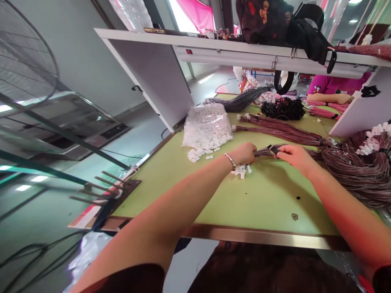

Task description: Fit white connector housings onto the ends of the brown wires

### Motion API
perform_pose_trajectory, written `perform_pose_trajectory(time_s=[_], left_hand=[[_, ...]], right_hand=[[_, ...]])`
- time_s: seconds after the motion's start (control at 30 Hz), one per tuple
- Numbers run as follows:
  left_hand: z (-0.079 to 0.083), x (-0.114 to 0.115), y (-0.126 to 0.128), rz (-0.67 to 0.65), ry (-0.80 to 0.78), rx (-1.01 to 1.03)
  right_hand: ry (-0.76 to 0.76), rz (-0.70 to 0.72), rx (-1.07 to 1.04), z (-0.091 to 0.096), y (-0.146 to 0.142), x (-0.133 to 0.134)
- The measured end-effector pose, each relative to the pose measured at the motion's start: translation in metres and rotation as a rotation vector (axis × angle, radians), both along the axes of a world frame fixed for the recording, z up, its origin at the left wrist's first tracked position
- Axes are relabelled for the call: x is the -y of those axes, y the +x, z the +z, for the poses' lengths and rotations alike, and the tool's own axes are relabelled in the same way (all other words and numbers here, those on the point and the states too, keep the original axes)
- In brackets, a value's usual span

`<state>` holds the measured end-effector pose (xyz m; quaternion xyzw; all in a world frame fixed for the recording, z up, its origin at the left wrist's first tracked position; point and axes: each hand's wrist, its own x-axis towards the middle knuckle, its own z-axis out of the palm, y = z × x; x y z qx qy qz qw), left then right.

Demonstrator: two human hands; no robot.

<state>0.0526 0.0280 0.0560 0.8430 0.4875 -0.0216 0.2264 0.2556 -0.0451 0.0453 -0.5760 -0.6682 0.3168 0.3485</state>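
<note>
My left hand (243, 154), wearing a bracelet, is closed around one end of a thin wire bundle (262, 152). White plastic connectors (241, 171) hang out below that hand. A short black strip (274, 150) is pinched between the fingers of my right hand (295, 157), against the wires; whether it is a strap or tape I cannot tell. The bundle runs on behind my right hand towards a large coil of brownish wires (351, 175). Farther back, other bundled wires (284, 130) lie on the green tabletop (226, 203).
A clear bag of white connectors (207, 124) spills loose pieces at the left. Black strips (284, 108) are heaped at the back, beside grey wires (241, 99). An overhead shelf (214, 42) holds a black bag (269, 20). Across the table another person's arm (330, 97) rests near pink wires.
</note>
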Motion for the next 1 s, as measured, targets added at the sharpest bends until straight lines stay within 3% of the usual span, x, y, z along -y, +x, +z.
perform_pose_trajectory(time_s=[0.13, 0.27, 0.57, 0.8, 1.0], left_hand=[[0.022, 0.000, 0.000, -0.044, -0.002, 0.085], [0.032, 0.015, -0.002, -0.127, -0.017, 0.094], [0.018, 0.035, -0.004, -0.102, 0.088, 0.092], [-0.004, 0.038, -0.009, -0.097, 0.319, 0.119], [-0.007, 0.047, -0.007, -0.121, 0.302, 0.217]], right_hand=[[-0.208, 0.006, -0.157, -0.021, -0.023, 0.033], [-0.192, -0.012, -0.240, -0.037, -0.038, 0.031], [-0.112, 0.002, -0.192, -0.032, -0.043, 0.041], [-0.129, 0.011, -0.375, -0.036, -0.045, 0.044], [-0.030, -0.035, -0.362, -0.004, -0.054, 0.058]])
